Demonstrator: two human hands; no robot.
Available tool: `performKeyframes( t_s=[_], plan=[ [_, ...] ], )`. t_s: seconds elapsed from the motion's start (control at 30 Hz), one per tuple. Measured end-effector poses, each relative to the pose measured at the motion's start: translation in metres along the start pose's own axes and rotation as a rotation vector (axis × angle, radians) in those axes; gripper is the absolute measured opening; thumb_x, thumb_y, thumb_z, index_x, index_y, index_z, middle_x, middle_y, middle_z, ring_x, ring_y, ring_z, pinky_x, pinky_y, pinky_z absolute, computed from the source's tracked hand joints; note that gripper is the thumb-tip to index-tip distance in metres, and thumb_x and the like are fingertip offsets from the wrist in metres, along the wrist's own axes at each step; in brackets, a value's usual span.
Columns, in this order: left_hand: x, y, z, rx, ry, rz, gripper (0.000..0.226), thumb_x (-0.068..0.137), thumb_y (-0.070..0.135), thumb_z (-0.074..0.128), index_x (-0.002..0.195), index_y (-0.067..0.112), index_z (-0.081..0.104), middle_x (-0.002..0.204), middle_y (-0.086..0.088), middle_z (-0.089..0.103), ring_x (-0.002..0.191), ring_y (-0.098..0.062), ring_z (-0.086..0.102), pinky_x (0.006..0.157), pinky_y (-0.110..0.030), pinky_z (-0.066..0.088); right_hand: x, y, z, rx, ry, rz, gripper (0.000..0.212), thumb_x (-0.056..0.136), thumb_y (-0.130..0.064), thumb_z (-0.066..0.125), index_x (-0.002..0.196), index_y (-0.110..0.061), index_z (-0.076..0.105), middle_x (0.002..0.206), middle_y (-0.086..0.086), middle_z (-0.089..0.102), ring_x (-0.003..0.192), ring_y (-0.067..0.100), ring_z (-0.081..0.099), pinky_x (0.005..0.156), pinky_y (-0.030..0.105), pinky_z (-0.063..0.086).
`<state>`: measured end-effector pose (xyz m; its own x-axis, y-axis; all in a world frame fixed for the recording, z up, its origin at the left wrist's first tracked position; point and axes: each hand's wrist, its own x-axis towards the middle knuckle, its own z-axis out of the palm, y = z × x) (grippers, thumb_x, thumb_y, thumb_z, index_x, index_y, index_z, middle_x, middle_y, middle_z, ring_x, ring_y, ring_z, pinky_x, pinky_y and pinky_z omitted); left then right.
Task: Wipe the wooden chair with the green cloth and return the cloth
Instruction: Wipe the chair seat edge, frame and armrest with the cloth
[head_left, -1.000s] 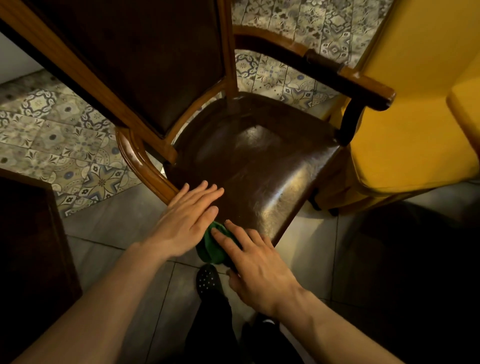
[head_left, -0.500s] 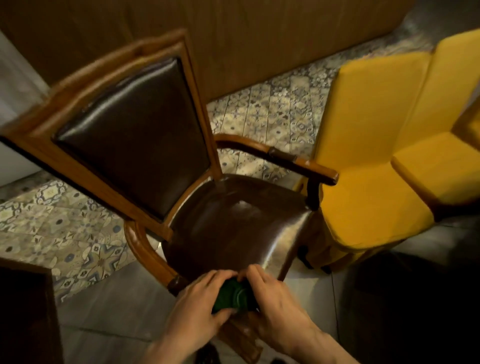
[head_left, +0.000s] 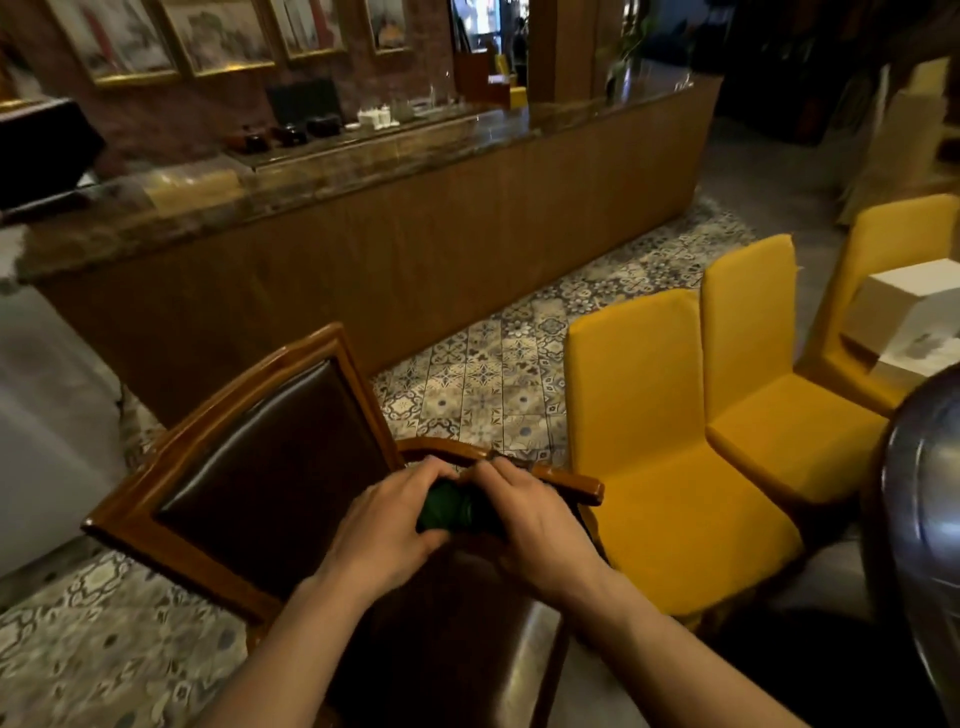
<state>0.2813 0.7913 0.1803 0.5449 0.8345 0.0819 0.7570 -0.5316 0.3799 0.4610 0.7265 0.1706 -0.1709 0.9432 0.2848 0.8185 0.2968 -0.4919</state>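
Observation:
The wooden chair (head_left: 171, 499) with a dark brown leather back and seat stands in front of me, its back to the left. Both my hands hold the bunched green cloth (head_left: 447, 512) above the seat, just below the chair's right armrest (head_left: 571, 480). My left hand (head_left: 389, 530) grips the cloth from the left and my right hand (head_left: 530, 525) grips it from the right. Most of the cloth is hidden between my fingers.
Two yellow chairs (head_left: 670, 467) stand close to the right of the wooden chair, a third one farther right holds white boxes (head_left: 909, 312). A long wooden counter (head_left: 415, 234) runs across the back. A dark round table edge (head_left: 924, 493) is at the right. The floor is patterned tile.
The view has tilted up from the seat to the room. Both hands have closed on the cloth and lifted it from the seat's front edge to near the armrest.

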Motion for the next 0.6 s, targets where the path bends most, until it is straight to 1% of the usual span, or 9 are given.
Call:
performKeyframes(
  t_s=[0.07,0.13,0.23,0.33,0.4,0.47,0.53,0.6],
  plan=[
    [0.016,0.006,-0.012,0.009,0.025,0.014,0.062,0.072,0.024,0.082,0.116,0.047,0.045,0.12,0.022,0.06,0.107,-0.012,0.062,0.083,-0.038,0.053,0.014,0.003,-0.013,-0.02,0.019,-0.008,0.052,0.078,-0.021,0.08,0.12,-0.019,0.049,0.11,0.001,0.055,0.09,0.022,0.056,0.069,0.033,0.042],
    [0.032,0.004,-0.02,0.0,0.033,0.029,0.061,0.073,0.023,0.082,0.114,0.047,0.044,0.116,0.022,0.06,0.104,-0.012,0.062,0.081,-0.039,0.054,0.03,0.007,-0.018,-0.025,0.033,-0.006,0.047,0.079,-0.019,0.078,0.118,-0.017,0.05,0.106,0.001,0.054,0.086,0.023,0.055,0.068,0.033,0.041],
    [0.059,-0.012,-0.017,-0.004,0.025,0.059,0.06,0.074,0.021,0.082,0.112,0.046,0.044,0.111,0.021,0.06,0.101,-0.011,0.062,0.079,-0.037,0.054,0.053,0.017,-0.008,-0.034,0.061,0.025,0.048,0.08,-0.019,0.075,0.119,-0.017,0.048,0.109,0.002,0.053,0.089,0.024,0.054,0.072,0.039,0.047],
    [0.088,-0.041,0.0,-0.003,-0.021,0.096,0.063,0.073,0.016,0.081,0.113,0.045,0.043,0.114,0.019,0.061,0.105,-0.013,0.062,0.082,-0.034,0.052,0.073,0.034,0.023,-0.034,0.056,0.083,0.054,0.084,-0.024,0.072,0.131,-0.022,0.043,0.117,0.001,0.051,0.099,0.026,0.055,0.081,0.045,0.05],
    [0.109,-0.062,0.017,-0.016,-0.061,0.138,0.065,0.071,0.015,0.081,0.114,0.045,0.042,0.116,0.017,0.061,0.11,-0.015,0.061,0.085,-0.035,0.051,0.084,0.046,0.049,-0.056,0.038,0.133,0.062,0.088,-0.026,0.07,0.141,-0.032,0.037,0.128,-0.002,0.049,0.105,0.023,0.055,0.085,0.042,0.051],
    [0.132,-0.083,0.038,-0.029,-0.108,0.174,0.07,0.07,0.015,0.079,0.12,0.045,0.04,0.12,0.014,0.062,0.115,-0.015,0.06,0.089,-0.037,0.051,0.096,0.058,0.075,-0.075,0.015,0.191,0.066,0.09,-0.025,0.067,0.144,-0.041,0.034,0.136,-0.007,0.046,0.107,0.02,0.054,0.085,0.038,0.051],
    [0.155,-0.11,0.06,-0.056,-0.154,0.196,0.074,0.072,0.017,0.078,0.126,0.046,0.038,0.126,0.012,0.061,0.119,-0.015,0.057,0.094,-0.036,0.049,0.112,0.073,0.101,-0.099,-0.009,0.242,0.063,0.09,-0.027,0.065,0.143,-0.046,0.037,0.136,-0.011,0.045,0.108,0.016,0.053,0.083,0.03,0.049],
    [0.174,-0.14,0.084,-0.094,-0.191,0.213,0.072,0.074,0.02,0.078,0.128,0.046,0.037,0.129,0.013,0.06,0.123,-0.013,0.054,0.097,-0.033,0.045,0.128,0.09,0.125,-0.103,-0.021,0.296,0.063,0.089,-0.027,0.066,0.142,-0.048,0.039,0.135,-0.014,0.046,0.112,0.012,0.052,0.083,0.027,0.048]
  ],
)
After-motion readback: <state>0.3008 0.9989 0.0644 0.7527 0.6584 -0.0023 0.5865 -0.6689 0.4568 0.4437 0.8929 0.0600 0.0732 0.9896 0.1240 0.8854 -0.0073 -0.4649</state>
